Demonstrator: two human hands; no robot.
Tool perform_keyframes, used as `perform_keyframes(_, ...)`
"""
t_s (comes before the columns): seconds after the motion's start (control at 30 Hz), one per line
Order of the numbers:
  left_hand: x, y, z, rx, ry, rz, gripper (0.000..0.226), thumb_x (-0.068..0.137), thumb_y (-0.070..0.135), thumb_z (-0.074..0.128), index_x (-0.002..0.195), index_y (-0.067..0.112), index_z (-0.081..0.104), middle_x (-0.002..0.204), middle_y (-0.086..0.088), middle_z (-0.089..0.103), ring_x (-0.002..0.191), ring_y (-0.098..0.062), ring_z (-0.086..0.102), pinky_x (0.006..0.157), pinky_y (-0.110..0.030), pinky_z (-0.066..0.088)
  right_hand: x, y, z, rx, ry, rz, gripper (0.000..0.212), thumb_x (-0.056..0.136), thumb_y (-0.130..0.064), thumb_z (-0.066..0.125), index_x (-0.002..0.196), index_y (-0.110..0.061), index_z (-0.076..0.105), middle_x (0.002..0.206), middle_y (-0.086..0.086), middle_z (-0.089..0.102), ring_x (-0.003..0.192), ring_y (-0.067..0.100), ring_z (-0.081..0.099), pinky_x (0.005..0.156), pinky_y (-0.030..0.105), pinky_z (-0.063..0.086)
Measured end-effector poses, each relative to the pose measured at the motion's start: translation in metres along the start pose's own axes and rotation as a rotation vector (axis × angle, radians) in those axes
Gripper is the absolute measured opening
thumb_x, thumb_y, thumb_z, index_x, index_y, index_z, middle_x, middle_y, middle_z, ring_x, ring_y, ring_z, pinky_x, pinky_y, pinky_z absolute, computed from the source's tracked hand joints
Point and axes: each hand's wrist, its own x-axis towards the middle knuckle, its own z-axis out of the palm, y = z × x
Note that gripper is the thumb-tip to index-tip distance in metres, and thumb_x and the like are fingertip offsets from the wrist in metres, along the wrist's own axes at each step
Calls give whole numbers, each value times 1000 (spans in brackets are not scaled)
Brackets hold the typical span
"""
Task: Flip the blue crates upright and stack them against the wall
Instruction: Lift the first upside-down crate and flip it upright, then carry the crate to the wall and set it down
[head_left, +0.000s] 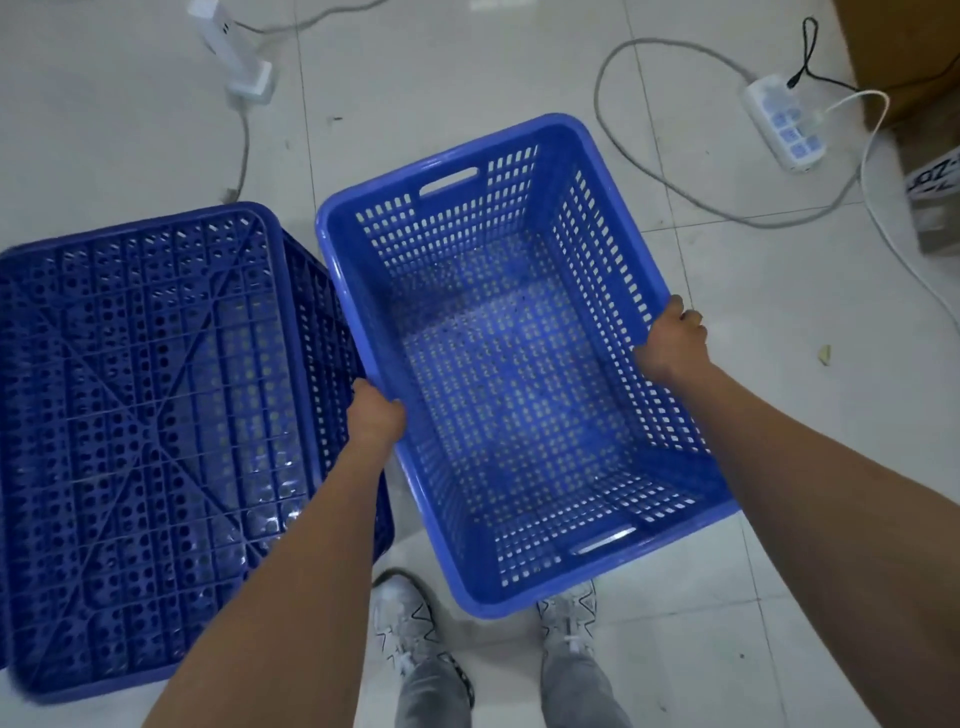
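At the left of the frame, the overturned crate (150, 441) lies bottom up. In the centre, the upright crate (514, 353) is held open side up. The left hand (375, 415) grips its left rim and the right hand (672, 340) grips the right rim. I would keep it level while carrying. Its long axis runs from the lower centre toward the upper centre, leaning slightly left.

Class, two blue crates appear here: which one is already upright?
The held crate, gripped on its long rims by the left hand and right hand, shows its open inside. The floor crate beside it shows its ribbed underside.
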Motion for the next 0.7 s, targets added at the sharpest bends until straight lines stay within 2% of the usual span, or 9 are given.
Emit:
perform_keyframes(0.07, 4, 1, 3, 97, 31, 19, 66, 100, 12, 53, 154, -1, 18, 135, -25, 53, 112, -39, 60, 83, -43, 53, 4, 4, 5, -27, -30, 25, 90, 88, -15, 65, 152, 2, 4, 147, 26, 27, 131, 43, 35, 109, 47, 34)
perform_keyframes(0.23, 8, 2, 5, 187, 56, 4, 62, 99, 13, 55, 150, -2, 25, 135, -25, 54, 113, -40, 60, 79, -43, 52, 2, 4, 15, -60, -76, 73, 98, 89, -18, 62, 153, 0, -11, 157, 25, 9, 143, 41, 18, 118, 48, 22)
perform_keyframes(0.4, 13, 6, 3, 215, 69, -15, 61, 99, 7, 55, 151, -3, 24, 134, -27, 53, 114, -41, 59, 81, -43, 52, -1, 11, 10, -115, -107, 67, 98, 89, -16, 63, 154, -4, -9, 152, 24, 16, 139, 39, 24, 111, 48, 33)
perform_keyframes(0.6, 21, 13, -3, 250, 67, -9, 70, 99, 4, 50, 157, 2, 12, 130, -27, 56, 110, -42, 61, 82, -48, 54, -8, 12, 14, -228, -166, 103, 93, 92, -16, 59, 151, 6, -9, 151, 26, 15, 140, 40, 21, 109, 48, 32)
perform_keyframes(0.63, 19, 15, -3, 252, 56, -11, 68, 99, 2, 49, 157, 1, 13, 123, -26, 58, 103, -40, 63, 77, -46, 54, -8, 13, 15, -252, -183, 104, 92, 91, -17, 59, 151, 7, -7, 152, 26, 14, 139, 40, 21, 109, 48, 32)
perform_keyframes(0.7, 15, 17, -4, 219, 44, 9, 51, 99, 0, 47, 148, 1, 32, 94, -19, 56, 71, -28, 55, 55, -37, 46, -7, 16, 15, -319, -222, 95, 85, 90, -17, 56, 151, 11, 3, 155, 27, 11, 139, 42, 22, 109, 47, 32)
